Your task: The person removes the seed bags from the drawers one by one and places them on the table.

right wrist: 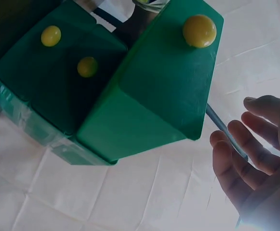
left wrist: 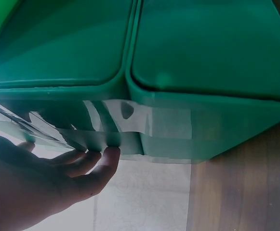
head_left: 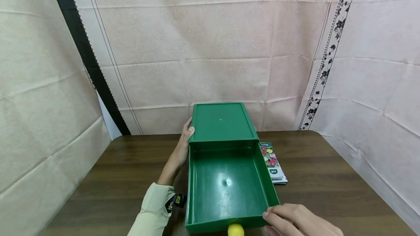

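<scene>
A green plastic drawer unit (head_left: pixel 220 121) stands on the table, its top drawer (head_left: pixel 226 177) pulled far out towards me. The drawer's smooth inner floor shows from above, and a round yellow knob (head_left: pixel 236 230) sits on its front. My left hand (head_left: pixel 181 148) rests against the unit's left side near the back; in the left wrist view its fingertips touch the taped side wall (left wrist: pixel 168 127). My right hand (head_left: pixel 300 219) is by the drawer's front right corner. In the right wrist view, its fingers (right wrist: pixel 246 168) are loosely bent, apart from the drawer, holding nothing.
Flower-printed packets (head_left: pixel 272 163) lie on the brown wooden table (head_left: pixel 137 166) to the right of the unit. Two more yellow knobs, one higher (right wrist: pixel 51 36) and one lower (right wrist: pixel 87 67), mark other drawers. Pale cloth (head_left: pixel 213 35) hangs behind and on both sides.
</scene>
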Motion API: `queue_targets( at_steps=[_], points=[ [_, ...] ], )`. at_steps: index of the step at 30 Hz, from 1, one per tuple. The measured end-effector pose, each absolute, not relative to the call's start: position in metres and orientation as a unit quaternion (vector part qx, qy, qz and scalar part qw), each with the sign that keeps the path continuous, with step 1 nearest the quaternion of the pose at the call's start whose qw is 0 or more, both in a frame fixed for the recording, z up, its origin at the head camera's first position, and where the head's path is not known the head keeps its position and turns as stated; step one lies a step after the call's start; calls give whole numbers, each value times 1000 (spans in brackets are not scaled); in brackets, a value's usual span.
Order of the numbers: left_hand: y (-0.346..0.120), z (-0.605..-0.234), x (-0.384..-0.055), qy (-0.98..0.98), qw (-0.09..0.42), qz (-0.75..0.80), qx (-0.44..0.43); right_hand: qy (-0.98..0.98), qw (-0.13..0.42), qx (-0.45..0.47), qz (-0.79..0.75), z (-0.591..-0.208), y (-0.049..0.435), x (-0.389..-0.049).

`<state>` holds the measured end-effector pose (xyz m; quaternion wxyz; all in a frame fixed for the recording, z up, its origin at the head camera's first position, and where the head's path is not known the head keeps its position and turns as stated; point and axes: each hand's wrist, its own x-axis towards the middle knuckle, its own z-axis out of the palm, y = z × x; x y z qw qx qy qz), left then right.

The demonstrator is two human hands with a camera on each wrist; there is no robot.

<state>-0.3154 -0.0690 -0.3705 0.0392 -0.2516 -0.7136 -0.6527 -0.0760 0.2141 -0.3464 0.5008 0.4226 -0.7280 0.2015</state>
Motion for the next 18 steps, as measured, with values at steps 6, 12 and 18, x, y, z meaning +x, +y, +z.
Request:
queue_targets(
  at_steps=[6,12,18],
  points=[
    [-69,-370,-316,-711,40,-656,-250,-732,458,453,222,-357,215,-75],
    [-69,-371,-316,-714,41,-652,-252,-669,382,616,166,-374,233,-112],
    [-69,-371,-316,-714,39,-651,-253,-704,219,639,217,-428,239,-138]
  ],
)
